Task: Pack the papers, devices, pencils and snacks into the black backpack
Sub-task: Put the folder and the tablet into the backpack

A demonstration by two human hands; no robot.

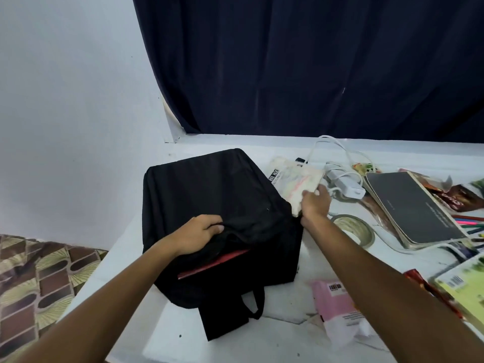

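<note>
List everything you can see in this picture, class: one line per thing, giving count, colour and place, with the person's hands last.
backpack: 1, black, table centre, open
red item: 1, inside backpack mouth
white packet: 1, right of backpack
charger: 1, white, behind packet
tape roll: 1, pale, right of backpack
dark book: 1, far right
pink pack: 1, near edge
left hand: grips backpack opening
right hand: holds white packet

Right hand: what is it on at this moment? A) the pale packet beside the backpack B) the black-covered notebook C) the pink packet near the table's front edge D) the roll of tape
A: the right hand grips the pale packet just right of the black backpack, while the tape roll, notebook and pink packet lie untouched.
</note>
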